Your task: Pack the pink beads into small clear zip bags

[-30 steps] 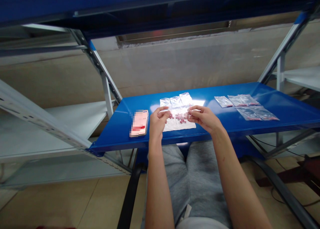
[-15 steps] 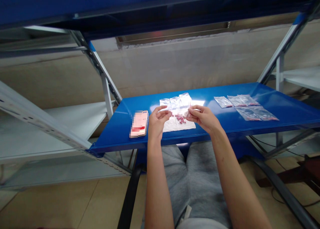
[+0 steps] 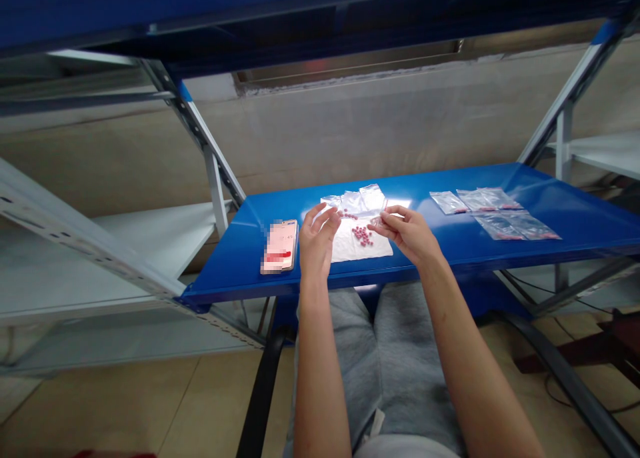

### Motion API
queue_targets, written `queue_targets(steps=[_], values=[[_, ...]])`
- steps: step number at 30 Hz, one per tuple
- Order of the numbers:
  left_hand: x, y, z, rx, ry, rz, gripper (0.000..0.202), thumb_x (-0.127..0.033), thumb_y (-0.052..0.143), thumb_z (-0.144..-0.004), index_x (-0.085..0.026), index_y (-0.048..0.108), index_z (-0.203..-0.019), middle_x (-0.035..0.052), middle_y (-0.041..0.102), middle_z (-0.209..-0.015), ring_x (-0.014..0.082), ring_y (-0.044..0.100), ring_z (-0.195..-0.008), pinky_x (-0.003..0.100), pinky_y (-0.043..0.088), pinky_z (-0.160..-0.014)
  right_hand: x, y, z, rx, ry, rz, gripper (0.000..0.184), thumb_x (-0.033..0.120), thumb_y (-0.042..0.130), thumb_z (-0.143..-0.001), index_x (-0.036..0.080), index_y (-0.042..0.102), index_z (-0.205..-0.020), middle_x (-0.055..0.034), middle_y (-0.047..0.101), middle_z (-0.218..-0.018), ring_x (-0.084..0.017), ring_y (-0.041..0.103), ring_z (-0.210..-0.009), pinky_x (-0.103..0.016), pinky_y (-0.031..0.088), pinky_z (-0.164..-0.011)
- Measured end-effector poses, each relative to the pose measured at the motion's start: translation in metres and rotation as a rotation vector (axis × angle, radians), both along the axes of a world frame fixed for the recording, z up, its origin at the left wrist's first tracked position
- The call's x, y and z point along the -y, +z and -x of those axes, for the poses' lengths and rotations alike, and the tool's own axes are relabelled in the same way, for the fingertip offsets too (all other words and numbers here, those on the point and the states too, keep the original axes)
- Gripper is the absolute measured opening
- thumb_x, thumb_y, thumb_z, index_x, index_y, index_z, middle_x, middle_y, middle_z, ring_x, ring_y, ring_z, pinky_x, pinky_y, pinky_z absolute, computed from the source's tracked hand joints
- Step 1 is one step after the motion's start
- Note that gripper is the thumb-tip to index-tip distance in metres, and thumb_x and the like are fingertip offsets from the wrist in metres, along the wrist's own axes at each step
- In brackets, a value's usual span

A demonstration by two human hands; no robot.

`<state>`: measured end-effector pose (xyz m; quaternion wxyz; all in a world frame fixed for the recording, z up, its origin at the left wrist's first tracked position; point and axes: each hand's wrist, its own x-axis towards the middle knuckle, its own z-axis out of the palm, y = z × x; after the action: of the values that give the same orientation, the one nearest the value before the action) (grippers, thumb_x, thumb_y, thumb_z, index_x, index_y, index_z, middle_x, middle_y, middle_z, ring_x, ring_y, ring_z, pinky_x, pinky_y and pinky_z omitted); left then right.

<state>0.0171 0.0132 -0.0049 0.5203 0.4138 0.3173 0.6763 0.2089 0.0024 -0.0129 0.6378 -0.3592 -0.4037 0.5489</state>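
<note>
My right hand [image 3: 406,233] pinches a small clear zip bag [image 3: 377,222] above a white cloth or sheet [image 3: 345,250]. Curved and apart, the fingers of my left hand [image 3: 316,235] hover over the sheet's left side, with nothing visible in them. Between the hands lies a loose pile of small dark-red beads or pellets [image 3: 363,237] on the white sheet. A short row of similar red pieces [image 3: 349,215] shows just beyond the left fingertips. Several flat clear bags [image 3: 371,193] lie along the sheet's far edge.
On the blue shelf table [image 3: 240,245], a phone [image 3: 280,246] lies left of my left hand. Several clear bags with red contents [image 3: 515,225] lie on the right. Metal uprights [image 3: 210,145] stand at the sides, and a blue upper shelf [image 3: 320,18] hangs overhead.
My left hand has lifted slightly and its fingers have spread from near the red pieces, revealing the short row. My right hand still holds the bag, now tilted lower.
</note>
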Motion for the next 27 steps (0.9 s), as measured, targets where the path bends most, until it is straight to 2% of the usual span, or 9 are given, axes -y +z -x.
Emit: queue_targets(steps=[5, 8, 11, 13, 14, 16, 19, 22, 27], values=[[0.001, 0.000, -0.007, 0.007, -0.105, -0.006, 0.045, -0.041, 0.086, -0.075, -0.022, 0.067, -0.110, 0.0100, 0.071, -0.128, 0.0245, 0.068, -0.124, 0.036, 0.055, -0.105, 0.004, 0.008, 0.007, -0.032, 0.004, -0.077, 0.045, 0.046, 0.096, -0.064, 0.023, 0.063, -0.086, 0.0006, 0.075, -0.080, -0.018, 0.076, -0.086, -0.043, 0.060, -0.104], [0.003, 0.001, -0.014, -0.040, -0.096, -0.014, 0.033, -0.038, 0.080, -0.080, -0.021, 0.070, -0.106, 0.0089, 0.071, -0.127, 0.0235, 0.069, -0.120, 0.036, 0.055, -0.102, 0.010, 0.017, 0.010, -0.038, 0.030, -0.092, 0.046, 0.045, 0.096, -0.063, 0.024, 0.062, -0.087, -0.0008, 0.078, -0.084, -0.020, 0.077, -0.087, -0.043, 0.060, -0.103], [0.009, 0.007, -0.019, -0.254, 0.115, -0.098, 0.017, -0.031, 0.076, -0.082, -0.022, 0.076, -0.097, 0.0073, 0.071, -0.122, 0.0226, 0.067, -0.117, 0.031, 0.055, -0.092, 0.015, 0.025, 0.011, -0.023, 0.055, -0.098, 0.047, 0.046, 0.096, -0.063, 0.024, 0.062, -0.085, -0.0026, 0.079, -0.088, -0.021, 0.078, -0.089, -0.040, 0.061, -0.098], [0.016, 0.014, -0.021, -0.454, 0.261, -0.207, 0.010, -0.026, 0.075, -0.083, -0.024, 0.078, -0.092, 0.0063, 0.071, -0.117, 0.0207, 0.067, -0.106, 0.028, 0.052, -0.081, 0.017, 0.029, 0.011, 0.005, 0.058, -0.106, 0.047, 0.048, 0.096, -0.063, 0.024, 0.062, -0.084, -0.0029, 0.079, -0.089, -0.021, 0.078, -0.089, -0.037, 0.062, -0.094], [0.020, 0.018, -0.023, -0.534, 0.278, -0.268, 0.009, -0.024, 0.074, -0.084, -0.024, 0.079, -0.091, 0.0058, 0.071, -0.114, 0.0193, 0.067, -0.098, 0.028, 0.051, -0.076, 0.017, 0.030, 0.011, 0.020, 0.052, -0.112, 0.048, 0.049, 0.096, -0.063, 0.024, 0.062, -0.083, -0.0024, 0.078, -0.086, -0.021, 0.078, -0.088, -0.036, 0.063, -0.092], [0.027, 0.026, -0.026, -0.642, 0.195, -0.381, 0.010, -0.023, 0.074, -0.086, -0.025, 0.079, -0.095, 0.0051, 0.072, -0.107, 0.0178, 0.065, -0.088, 0.028, 0.048, -0.070, 0.018, 0.032, 0.011, 0.049, 0.028, -0.130, 0.048, 0.051, 0.096, -0.062, 0.023, 0.062, -0.082, -0.0006, 0.075, -0.079, -0.020, 0.077, -0.082, -0.036, 0.063, -0.088], [0.032, 0.033, -0.034, -0.753, 0.139, -0.474, 0.019, -0.017, 0.076, -0.085, -0.026, 0.077, -0.102, 0.0046, 0.073, -0.103, 0.0192, 0.064, -0.089, 0.029, 0.049, -0.074, 0.019, 0.033, 0.009, 0.104, -0.017, -0.155, 0.048, 0.053, 0.095, -0.063, 0.023, 0.063, -0.081, 0.0002, 0.073, -0.073, -0.019, 0.074, -0.076, -0.035, 0.063, -0.080], [0.032, 0.032, -0.041, -0.830, 0.195, -0.494, 0.027, -0.011, 0.076, -0.082, -0.026, 0.075, -0.104, 0.0043, 0.072, -0.103, 0.0202, 0.065, -0.091, 0.032, 0.051, -0.082, 0.020, 0.034, 0.007, 0.168, -0.046, -0.163, 0.045, 0.054, 0.093, -0.066, 0.022, 0.065, -0.081, -0.0027, 0.075, -0.077, -0.020, 0.074, -0.078, -0.034, 0.063, -0.077], [0.029, 0.028, -0.041, -0.858, 0.196, -0.469, 0.020, -0.012, 0.069, -0.088, -0.025, 0.075, -0.102, 0.0042, 0.072, -0.093, 0.0197, 0.065, -0.085, 0.032, 0.050, -0.081, 0.021, 0.036, 0.007, 0.210, -0.050, -0.158, 0.044, 0.054, 0.094, -0.065, 0.021, 0.068, -0.078, -0.0027, 0.074, -0.073, -0.021, 0.073, -0.074, -0.037, 0.065, -0.078]])
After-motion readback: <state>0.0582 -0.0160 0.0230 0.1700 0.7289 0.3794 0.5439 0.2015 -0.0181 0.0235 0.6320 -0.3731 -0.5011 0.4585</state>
